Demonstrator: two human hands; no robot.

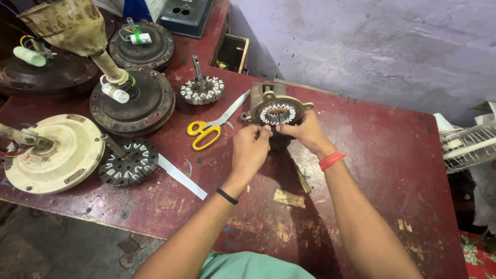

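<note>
both hands worked at one part: a ring-shaped stator core (277, 113), dull brownish metal with a toothed inner bore lined with pale slot insulation, seated on a small metal mount at the middle of a worn red table (372, 155) whose paint was scuffed and chipped.

left hand (250, 150): fingers curled tight, thumb and forefinger pinched together at the near edge of the core. what lay between the fingertips was too small to make out. black band on the wrist.

right hand (306, 130): closed around the near right rim of the core, fingers wrapped under and thumb on top, touching the metal. red threads on the wrist. the two hands met fingertip to fingertip just below the bore.

just left of the grip: scissors (217, 124), bright steel blades, yellow plastic loops, lying open-angled on the table. beyond them, a small wound stator (202, 89) with white wrapped coils and an upright steel shaft. further left, a dark laminated stator (128, 163), bare slotted steel, with a white paper strip (181, 176) lying beside it. a cream-painted fan motor housing (51, 154), round and stained, sat at the far left; a dark rusty round housing (133, 101) lay behind it. near the person's side of the grip, a scrap of yellowish tape (288, 198) was stuck to the table top.
</note>
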